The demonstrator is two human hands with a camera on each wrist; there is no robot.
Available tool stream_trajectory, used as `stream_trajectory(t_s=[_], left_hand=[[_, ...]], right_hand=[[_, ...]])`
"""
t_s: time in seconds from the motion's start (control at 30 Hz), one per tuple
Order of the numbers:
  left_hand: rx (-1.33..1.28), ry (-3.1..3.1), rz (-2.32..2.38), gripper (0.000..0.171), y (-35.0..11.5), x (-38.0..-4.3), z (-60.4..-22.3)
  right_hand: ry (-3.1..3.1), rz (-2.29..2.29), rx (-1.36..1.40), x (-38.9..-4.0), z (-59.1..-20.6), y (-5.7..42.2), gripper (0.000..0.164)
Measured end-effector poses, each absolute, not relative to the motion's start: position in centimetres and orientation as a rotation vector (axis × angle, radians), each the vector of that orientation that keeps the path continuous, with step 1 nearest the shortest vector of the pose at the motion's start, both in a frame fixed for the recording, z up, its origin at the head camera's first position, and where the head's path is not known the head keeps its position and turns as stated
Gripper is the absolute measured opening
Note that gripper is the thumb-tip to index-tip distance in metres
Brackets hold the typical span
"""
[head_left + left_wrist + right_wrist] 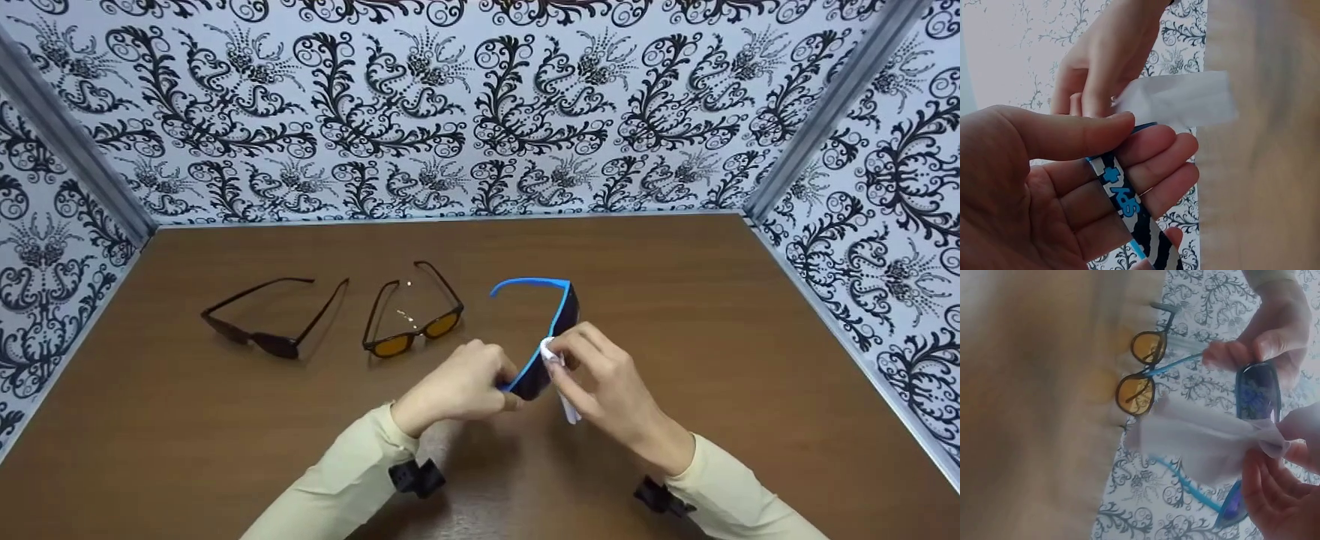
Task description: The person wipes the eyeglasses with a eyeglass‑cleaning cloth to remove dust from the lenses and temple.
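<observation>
Blue-framed sunglasses (573, 306) with dark lenses are held up over the table between both hands. My left hand (466, 382) grips them at one end, thumb on top. In the left wrist view the patterned temple (1127, 203) with blue lettering lies across the left fingers. My right hand (611, 386) pinches a thin white cloth (568, 407) against the front near the bridge. Seen from the right wrist, the cloth (1193, 441) hangs loose and covers part of the frame, while one bluish lens (1255, 391) shows beside the left thumb.
Glasses with amber lenses (393, 346) stand on the brown table (690, 315) left of the hands, temples unfolded. Further left are dark sunglasses (276, 345), also unfolded. Black-and-white patterned walls (450, 112) enclose the back and sides.
</observation>
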State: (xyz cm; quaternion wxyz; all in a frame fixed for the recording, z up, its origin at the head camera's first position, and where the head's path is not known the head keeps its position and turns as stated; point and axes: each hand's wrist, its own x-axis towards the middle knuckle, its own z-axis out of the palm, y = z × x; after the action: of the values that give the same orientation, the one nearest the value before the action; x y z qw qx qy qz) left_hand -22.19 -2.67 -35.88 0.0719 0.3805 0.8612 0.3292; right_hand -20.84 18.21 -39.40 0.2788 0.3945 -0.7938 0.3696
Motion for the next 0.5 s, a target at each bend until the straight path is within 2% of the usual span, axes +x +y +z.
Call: stream_trajectory(t_s=[0.07,0.27,0.4,0.5], left_hand=[[1.138,2.594,1.007,0.030,-2.5,-22.2,-36.1],[1.086,2.572,1.097,0.031,-2.3,-22.4,-36.5],[1.058,2.550,1.107,0.024,-2.7,-22.6,-36.4],[1.050,2.529,1.088,0.018,-2.8,-22.6,-36.4]], right_hand=[[-2.096,0.979,1.116,-20.7,-39.4,17.9,0.024],[-2.066,0.903,1.316,-20.0,-40.6,17.4,0.013],[-2.154,0.895,1.229,-20.2,-40.9,18.2,0.013],[-2.196,0.908,1.112,-20.5,-40.6,18.7,0.023]])
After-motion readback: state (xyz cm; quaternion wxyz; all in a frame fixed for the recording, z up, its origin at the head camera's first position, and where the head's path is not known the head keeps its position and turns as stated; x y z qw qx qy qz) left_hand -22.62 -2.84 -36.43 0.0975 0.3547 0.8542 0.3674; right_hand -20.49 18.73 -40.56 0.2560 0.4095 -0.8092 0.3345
